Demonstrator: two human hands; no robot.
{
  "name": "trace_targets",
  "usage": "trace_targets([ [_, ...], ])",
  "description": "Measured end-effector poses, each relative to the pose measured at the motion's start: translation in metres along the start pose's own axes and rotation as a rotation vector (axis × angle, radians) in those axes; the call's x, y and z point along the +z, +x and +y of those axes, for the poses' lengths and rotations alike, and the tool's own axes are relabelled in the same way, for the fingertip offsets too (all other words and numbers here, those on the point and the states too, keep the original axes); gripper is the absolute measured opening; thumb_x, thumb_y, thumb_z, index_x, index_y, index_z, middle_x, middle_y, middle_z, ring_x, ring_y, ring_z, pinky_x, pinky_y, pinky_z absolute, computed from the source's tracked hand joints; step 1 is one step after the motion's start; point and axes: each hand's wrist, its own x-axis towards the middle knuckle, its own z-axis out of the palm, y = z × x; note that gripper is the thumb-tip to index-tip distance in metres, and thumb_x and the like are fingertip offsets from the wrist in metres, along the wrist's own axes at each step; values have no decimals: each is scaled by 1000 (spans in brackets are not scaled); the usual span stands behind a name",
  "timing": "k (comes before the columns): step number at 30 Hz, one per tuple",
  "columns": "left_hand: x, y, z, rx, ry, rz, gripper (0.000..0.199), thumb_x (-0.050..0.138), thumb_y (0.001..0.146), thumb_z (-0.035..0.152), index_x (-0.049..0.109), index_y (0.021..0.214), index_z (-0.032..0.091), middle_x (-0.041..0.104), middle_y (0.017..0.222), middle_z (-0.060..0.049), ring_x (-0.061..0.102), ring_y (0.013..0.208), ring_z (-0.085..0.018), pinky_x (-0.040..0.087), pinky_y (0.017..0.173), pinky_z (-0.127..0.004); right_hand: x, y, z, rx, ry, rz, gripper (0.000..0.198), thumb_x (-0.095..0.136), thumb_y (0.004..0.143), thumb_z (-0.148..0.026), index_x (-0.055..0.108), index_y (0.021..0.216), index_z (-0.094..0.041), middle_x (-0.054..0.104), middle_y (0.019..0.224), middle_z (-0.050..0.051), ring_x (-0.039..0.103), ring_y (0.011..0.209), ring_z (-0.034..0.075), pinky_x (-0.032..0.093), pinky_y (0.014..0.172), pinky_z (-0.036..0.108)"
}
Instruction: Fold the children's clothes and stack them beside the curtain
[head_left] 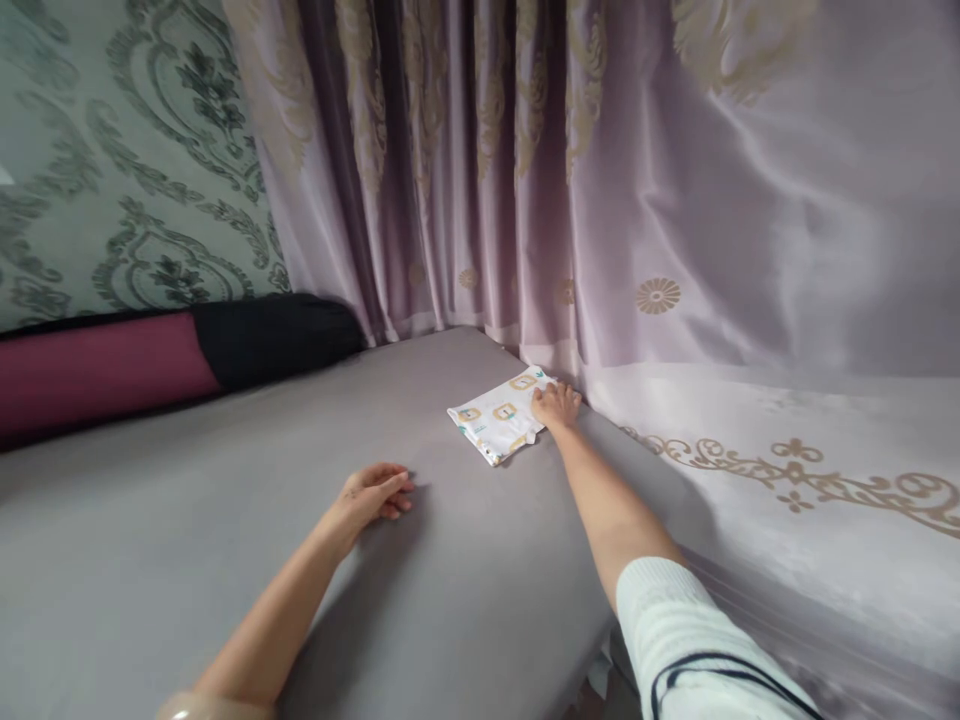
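Folded cloth [496, 413] lies near the bed's [187, 490] right edge, touching the spread right hand [556, 403], beyond the half-curled left hand [375, 490]

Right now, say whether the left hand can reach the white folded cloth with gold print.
Probably yes: only grey sheet lies between the left hand and the folded cloth; the right hand rests at its right edge.
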Motion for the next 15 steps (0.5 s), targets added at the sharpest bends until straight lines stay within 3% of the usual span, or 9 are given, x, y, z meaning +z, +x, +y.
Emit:
trace_targets([
  [6,-57,-43,-15,28,166,90,60,75,60,60,65,99,16,71,87,-8,65,68,-17,51,58,-26,-5,-8,-13,-63,-22,-13,57,26,100,-37,46,143,-6,34,154,23,27,144,34,16,114,56],
  [12,-96,-80,-31,20,260,238,63,71,57,67,68,97,19,73,85,-9,67,70,-21,53,59,-28,-5,-54,-57,-380,16,-114,56,22,102,-43,41,148,-17,29,159,15,22,147,29,17,116,53],
  [15,-111,-94,-41,0,266,288,65,71,54,71,69,94,20,73,84,-9,68,71,-22,54,58,-28,-3,-72,-69,-443,19,-176,57,20,102,-44,37,150,-18,25,160,14,19,148,29,15,117,55],
])
